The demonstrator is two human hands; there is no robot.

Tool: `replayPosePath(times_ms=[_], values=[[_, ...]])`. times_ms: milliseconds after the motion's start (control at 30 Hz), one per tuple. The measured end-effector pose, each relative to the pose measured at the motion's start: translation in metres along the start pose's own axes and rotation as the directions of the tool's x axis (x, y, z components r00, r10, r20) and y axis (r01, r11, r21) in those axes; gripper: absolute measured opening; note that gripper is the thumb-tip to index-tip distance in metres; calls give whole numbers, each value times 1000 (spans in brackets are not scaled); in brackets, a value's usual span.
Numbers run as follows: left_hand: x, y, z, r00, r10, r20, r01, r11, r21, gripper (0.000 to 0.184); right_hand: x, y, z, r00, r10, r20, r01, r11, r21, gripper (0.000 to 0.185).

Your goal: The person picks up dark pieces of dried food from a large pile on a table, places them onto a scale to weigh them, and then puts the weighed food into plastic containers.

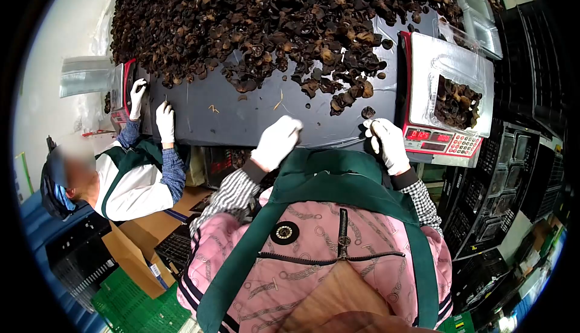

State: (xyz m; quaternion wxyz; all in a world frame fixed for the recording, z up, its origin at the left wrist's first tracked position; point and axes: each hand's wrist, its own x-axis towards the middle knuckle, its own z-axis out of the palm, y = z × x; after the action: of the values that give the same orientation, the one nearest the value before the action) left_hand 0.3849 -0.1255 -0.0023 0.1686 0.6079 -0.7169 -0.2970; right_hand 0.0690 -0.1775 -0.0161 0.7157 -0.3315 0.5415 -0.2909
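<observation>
My left hand [279,142], in a white glove, is over the near edge of the dark table, fingers curled together; whatever they may hold is hidden. My right hand [388,145], gloved alike, has bent fingers closed around a dark bit that looks like a wood ear mushroom. Just beyond its fingertips a small wood ear mushroom [368,112] lies on the table [241,115]. A large heap of wood ear mushrooms [241,22] spreads over the far side. Right of my right hand, a red scale [417,79] bears a clear tray of wood ear mushrooms [457,103].
At the left a co-worker [136,179] in white gloves stands by another scale [125,88]. Clear trays [477,16] are stacked beyond my scale. Black crates [513,170] rise at the right; a cardboard box [136,248] and green crate [136,300] are lower left.
</observation>
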Motion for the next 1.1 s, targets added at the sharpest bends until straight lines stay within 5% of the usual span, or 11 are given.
replayPosePath(times_ms=[167, 300, 400, 500, 567, 633, 667, 800, 967, 1067, 1100], values=[[-85, -42, -40, 849, -352, 394, 181, 895, 408, 27, 4, 6, 2, 997, -1, 75, -13, 980, 196, 28], [-61, -16, -31, 985, -174, 13, 172, 981, 91, 40, 10, 1, 22, 995, 34, 91, -32, 999, -25, 27], [-10, 49, -27, 986, -163, 41, 168, 963, -212, 73, 11, -7, 59, 959, 108, 263, -86, 992, -91, 32], [-3, 51, 10, 996, -49, -74, 18, 928, -372, 55, 7, -24, 85, 839, 166, 518, 2, 951, -309, 32], [-15, 35, 9, 993, -29, -112, 2, 972, -237, 31, 17, 12, 79, 703, -528, 476, 705, 605, -370, 27], [-42, 3, -2, 998, -62, 1, 61, 992, -106, 25, 17, -2, 61, 784, -547, 292, 587, 502, -636, 23], [-62, -23, -3, 984, -126, 122, 124, 992, 23, 23, 21, -5, 51, 666, -705, 243, 598, 311, -738, 22], [-74, -36, -24, 863, -294, 411, 102, 898, 428, 28, 53, -18, 35, 849, -525, -53, 247, 484, -840, 36], [13, 1, -8, 987, 102, -124, -87, 988, 125, 17, 109, 11, 33, 774, -633, 1, 330, 401, -854, 30], [76, 8, 25, 886, 319, -337, -256, 942, 219, 18, 81, -9, 26, 824, -563, -62, 460, 729, -506, 21], [96, 14, 35, 845, 345, -408, -284, 937, 204, 17, 58, -30, 24, 977, -203, -65, 189, 965, -182, 18]])
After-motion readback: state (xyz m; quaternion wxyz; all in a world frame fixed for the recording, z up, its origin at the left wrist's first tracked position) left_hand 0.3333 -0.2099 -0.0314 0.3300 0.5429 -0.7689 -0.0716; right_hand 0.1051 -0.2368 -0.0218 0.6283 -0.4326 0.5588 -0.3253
